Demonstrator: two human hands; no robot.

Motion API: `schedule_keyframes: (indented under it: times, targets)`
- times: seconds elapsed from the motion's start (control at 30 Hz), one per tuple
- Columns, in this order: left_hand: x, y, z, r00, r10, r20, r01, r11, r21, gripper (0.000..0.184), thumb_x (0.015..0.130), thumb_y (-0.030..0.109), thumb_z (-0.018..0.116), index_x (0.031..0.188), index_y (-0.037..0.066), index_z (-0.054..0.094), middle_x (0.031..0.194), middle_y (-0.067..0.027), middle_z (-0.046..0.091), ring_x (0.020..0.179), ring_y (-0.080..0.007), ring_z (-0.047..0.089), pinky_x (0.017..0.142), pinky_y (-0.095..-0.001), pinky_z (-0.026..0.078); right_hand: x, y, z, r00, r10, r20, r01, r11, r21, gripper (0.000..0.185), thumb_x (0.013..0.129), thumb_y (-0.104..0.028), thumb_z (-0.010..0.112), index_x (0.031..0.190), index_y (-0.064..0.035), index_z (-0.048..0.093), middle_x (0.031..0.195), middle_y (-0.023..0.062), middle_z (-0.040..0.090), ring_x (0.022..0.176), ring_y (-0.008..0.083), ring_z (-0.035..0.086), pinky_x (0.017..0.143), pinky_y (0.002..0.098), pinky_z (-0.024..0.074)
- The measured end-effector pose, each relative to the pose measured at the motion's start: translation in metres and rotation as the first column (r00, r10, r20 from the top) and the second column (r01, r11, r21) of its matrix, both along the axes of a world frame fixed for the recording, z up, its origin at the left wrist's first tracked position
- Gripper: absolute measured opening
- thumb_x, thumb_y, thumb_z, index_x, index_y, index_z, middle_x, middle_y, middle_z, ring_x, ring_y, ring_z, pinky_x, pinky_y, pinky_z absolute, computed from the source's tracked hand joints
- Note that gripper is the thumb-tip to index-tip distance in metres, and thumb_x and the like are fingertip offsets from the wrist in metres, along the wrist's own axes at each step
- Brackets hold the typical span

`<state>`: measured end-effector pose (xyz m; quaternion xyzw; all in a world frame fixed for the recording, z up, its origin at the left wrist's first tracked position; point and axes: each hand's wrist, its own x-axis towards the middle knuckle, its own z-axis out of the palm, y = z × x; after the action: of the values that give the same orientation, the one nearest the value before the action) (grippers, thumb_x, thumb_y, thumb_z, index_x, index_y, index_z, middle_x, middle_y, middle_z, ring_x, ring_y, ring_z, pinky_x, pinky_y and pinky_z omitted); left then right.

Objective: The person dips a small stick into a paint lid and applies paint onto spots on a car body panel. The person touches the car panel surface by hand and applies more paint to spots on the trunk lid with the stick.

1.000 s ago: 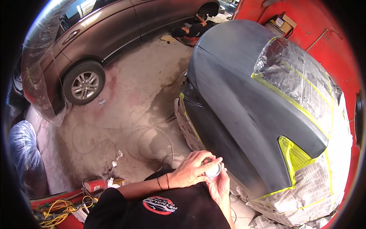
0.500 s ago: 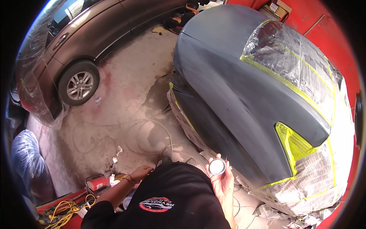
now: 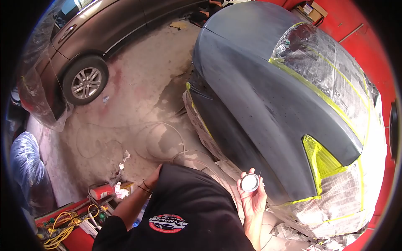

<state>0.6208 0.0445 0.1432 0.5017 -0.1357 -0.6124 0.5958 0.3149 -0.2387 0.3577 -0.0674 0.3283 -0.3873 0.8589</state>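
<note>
A small round tin with a pale, whitish top (image 3: 250,183) is held upright in my right hand (image 3: 253,198), its fingers wrapped round the sides. A thin pointed piece sticks out beside those fingers. My left hand (image 3: 155,173) is by the left side of my black shirt (image 3: 188,209), mostly hidden behind the cloth, so its fingers do not show. Just beyond the tin stands the dark grey car body (image 3: 251,104), with yellow tape (image 3: 320,161) over a lamp opening and masking paper (image 3: 343,196) below.
A brown car (image 3: 113,29) with draped plastic is at the upper left. Part of a person (image 3: 200,16) shows beyond it, low down. A hose (image 3: 182,138) loops on the floor. At the lower left are a red container (image 3: 101,192), yellow cords (image 3: 63,224) and a plastic-wrapped bundle (image 3: 31,171).
My left hand has left the tin and moved to my left side, behind the shirt. My right hand still holds the tin, now slightly farther right.
</note>
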Motion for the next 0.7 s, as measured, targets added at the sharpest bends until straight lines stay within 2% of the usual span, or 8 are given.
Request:
schedule_keyframes:
  times: [0.07,0.17,0.27,0.37,0.43,0.5,0.63,0.7]
  targets:
    - [-0.010,-0.001,0.010,0.991,0.118,-0.057,-0.125,0.979,-0.159,0.035,0.111,0.014,0.067,0.141,-0.001,0.069,0.130,-0.0074,0.075,0.117,-0.0123,0.066,0.104,-0.0342,0.056,-0.007,-0.003,0.005,1.000,-0.026,0.000,0.026,1.000,-0.005,0.030,0.117,-0.028,0.063,0.135,-0.0049,0.067,0.147,0.0127,0.072,0.132,0.0417,0.071,0.108,0.0642,0.0633]
    - [-0.012,-0.018,0.049,0.992,0.124,0.006,-0.121,0.978,-0.167,0.035,0.111,0.015,0.067,0.142,-0.001,0.069,0.131,-0.0077,0.075,0.117,-0.0127,0.067,0.104,-0.0345,0.056,-0.012,-0.002,0.018,0.998,-0.062,0.011,0.062,0.998,-0.028,0.034,0.120,-0.027,0.056,0.142,-0.0023,0.064,0.148,0.0116,0.071,0.133,0.0400,0.070,0.108,0.0640,0.0622]
    - [-0.003,-0.073,0.110,0.977,0.087,0.193,-0.044,0.975,-0.216,0.035,0.111,0.015,0.067,0.142,-0.001,0.069,0.131,-0.0080,0.075,0.118,-0.0131,0.067,0.105,-0.0347,0.056,-0.019,-0.004,0.021,0.996,-0.083,0.027,0.083,0.996,-0.007,0.037,0.120,-0.027,0.055,0.146,-0.0017,0.062,0.149,0.0123,0.071,0.135,0.0400,0.069,0.110,0.0638,0.0607]
    - [-0.003,-0.146,0.168,0.920,0.099,0.379,0.034,0.944,-0.328,0.035,0.111,0.015,0.067,0.142,-0.001,0.069,0.131,-0.0083,0.075,0.118,-0.0135,0.067,0.105,-0.0350,0.056,-0.017,-0.005,0.020,0.993,-0.110,-0.045,0.110,0.994,-0.005,0.036,0.120,-0.026,0.055,0.146,-0.0013,0.060,0.151,0.0127,0.069,0.136,0.0398,0.068,0.110,0.0629,0.0608]
    - [-0.006,-0.177,0.189,0.886,0.117,0.449,0.073,0.921,-0.383,0.035,0.111,0.015,0.067,0.142,-0.002,0.069,0.131,-0.0084,0.075,0.119,-0.0138,0.067,0.105,-0.0352,0.056,-0.018,-0.008,0.019,0.993,-0.107,-0.058,0.108,0.994,0.014,0.035,0.120,-0.025,0.056,0.145,-0.0019,0.060,0.151,0.0119,0.069,0.137,0.0396,0.068,0.110,0.0632,0.0608]
    - [-0.010,-0.197,0.203,0.863,0.124,0.490,0.103,0.906,-0.411,0.035,0.111,0.016,0.067,0.142,-0.002,0.069,0.132,-0.0086,0.075,0.119,-0.0141,0.067,0.106,-0.0353,0.056,-0.024,-0.011,0.020,0.992,-0.111,-0.059,0.112,0.993,0.023,0.033,0.118,-0.024,0.061,0.142,-0.0019,0.062,0.151,0.0124,0.068,0.136,0.0408,0.068,0.111,0.0643,0.0608]
    - [-0.010,-0.199,0.218,0.823,0.134,0.552,0.141,0.893,-0.427,0.036,0.111,0.016,0.067,0.142,-0.002,0.069,0.132,-0.0090,0.075,0.120,-0.0147,0.067,0.106,-0.0357,0.056,-0.032,-0.012,0.029,0.984,-0.133,-0.116,0.128,0.990,-0.053,0.036,0.118,-0.025,0.060,0.144,-0.0001,0.059,0.149,0.0131,0.069,0.135,0.0403,0.069,0.109,0.0635,0.0624]
    - [-0.012,-0.196,0.222,0.810,0.132,0.572,0.164,0.885,-0.436,0.036,0.111,0.016,0.067,0.142,-0.002,0.069,0.132,-0.0092,0.075,0.120,-0.0149,0.067,0.106,-0.0358,0.056,-0.031,-0.012,0.030,0.982,-0.158,-0.106,0.158,0.987,-0.005,0.035,0.119,-0.026,0.058,0.143,-0.0008,0.060,0.149,0.0134,0.069,0.134,0.0406,0.069,0.108,0.0637,0.0627]
